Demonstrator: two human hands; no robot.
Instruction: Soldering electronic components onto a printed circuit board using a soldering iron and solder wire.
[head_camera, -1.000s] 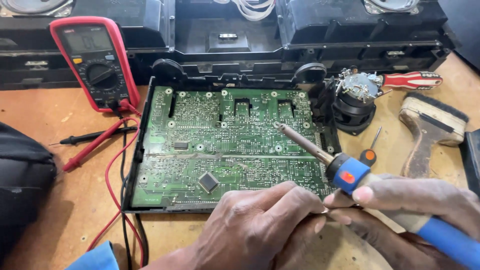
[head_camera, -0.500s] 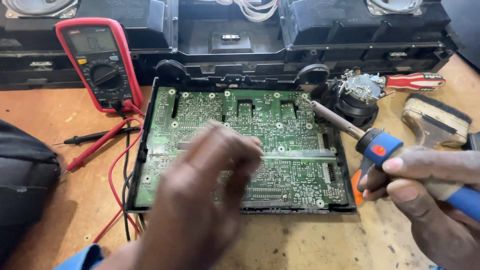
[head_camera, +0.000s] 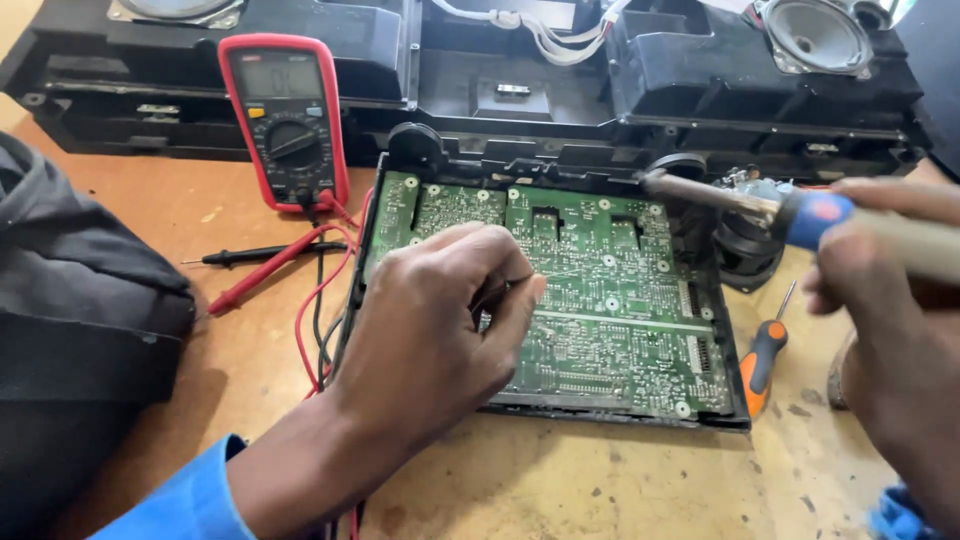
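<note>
A green circuit board (head_camera: 590, 300) lies solder side up in a black frame on the wooden bench. My left hand (head_camera: 440, 320) rests over the board's left half, fingers pinched on a thin wire (head_camera: 545, 277) that points right across the board. My right hand (head_camera: 890, 330) at the right edge grips a blue-handled soldering iron (head_camera: 800, 215). Its metal tip (head_camera: 665, 185) hovers over the board's far right corner, apart from the wire.
A red multimeter (head_camera: 285, 120) stands at the back left with red and black probes (head_camera: 265, 260) on the bench. A black speaker housing (head_camera: 500, 70) runs along the back. An orange-handled screwdriver (head_camera: 762, 355) lies right of the board. Dark cloth (head_camera: 70, 300) covers the left.
My left hand moved from the board's near edge onto its left half and pinched the wire. My right hand carried the soldering iron up and to the right.
</note>
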